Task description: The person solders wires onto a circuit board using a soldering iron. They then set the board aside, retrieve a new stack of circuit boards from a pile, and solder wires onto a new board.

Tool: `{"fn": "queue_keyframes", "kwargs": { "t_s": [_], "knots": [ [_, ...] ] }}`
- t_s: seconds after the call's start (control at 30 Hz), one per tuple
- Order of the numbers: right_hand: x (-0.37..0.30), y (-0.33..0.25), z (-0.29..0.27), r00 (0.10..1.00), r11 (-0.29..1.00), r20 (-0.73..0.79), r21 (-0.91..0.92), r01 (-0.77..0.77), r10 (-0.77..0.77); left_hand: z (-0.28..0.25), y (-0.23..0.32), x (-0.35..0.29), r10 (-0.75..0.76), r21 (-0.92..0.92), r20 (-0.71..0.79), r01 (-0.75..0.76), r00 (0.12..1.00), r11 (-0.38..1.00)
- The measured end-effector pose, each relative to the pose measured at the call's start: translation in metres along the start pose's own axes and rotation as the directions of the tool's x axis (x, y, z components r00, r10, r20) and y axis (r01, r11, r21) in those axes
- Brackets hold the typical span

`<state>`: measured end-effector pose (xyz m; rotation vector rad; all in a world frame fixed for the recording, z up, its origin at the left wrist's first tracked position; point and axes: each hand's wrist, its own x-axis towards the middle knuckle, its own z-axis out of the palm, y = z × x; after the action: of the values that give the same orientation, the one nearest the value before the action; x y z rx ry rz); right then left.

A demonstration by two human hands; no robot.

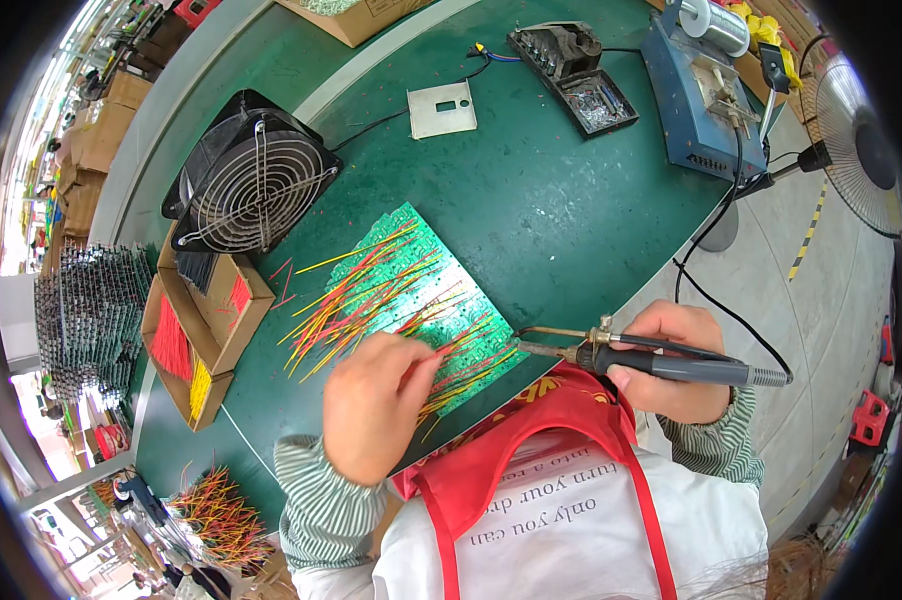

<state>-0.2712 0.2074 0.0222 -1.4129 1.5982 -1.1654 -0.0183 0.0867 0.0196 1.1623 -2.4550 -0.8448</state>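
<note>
A green circuit board panel point(468, 288) lies on the bench in front of me, with rows of red and yellow wires point(346, 300) sticking out over its left side. My left hand point(371, 405) is above the panel's lower left part, thumb and forefinger pinched on a red wire. My right hand point(683, 372) grips a soldering iron point(676, 366) with a thin solder feed tube clamped along it. The iron's tip points left and reaches the panel's right edge near the wires; whether it touches a joint is too small to tell.
A black fan with a wire grille point(256, 190) stands at the left, beside a cardboard box point(233, 335) of red, yellow and black wires. Farther back are a white plate point(442, 110), a black tray point(598, 103) and a blue solder feeder point(686, 110). The iron's cable point(746, 320) hangs at right.
</note>
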Motion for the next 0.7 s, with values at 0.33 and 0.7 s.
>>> {"fn": "queue_keyframes", "kwargs": {
  "t_s": [0.33,0.7],
  "knots": [
    [-0.003,-0.013,0.030,0.971,0.987,0.207,0.132,0.094,-0.120,0.004,-0.006,-0.052,-0.154,-0.149,0.128,0.172,0.980,0.974],
    [-0.006,-0.010,0.046,0.962,0.992,0.272,0.129,-0.009,-0.026,0.003,-0.014,-0.056,-0.161,-0.158,0.186,0.191,0.969,0.969]
  ]
}}
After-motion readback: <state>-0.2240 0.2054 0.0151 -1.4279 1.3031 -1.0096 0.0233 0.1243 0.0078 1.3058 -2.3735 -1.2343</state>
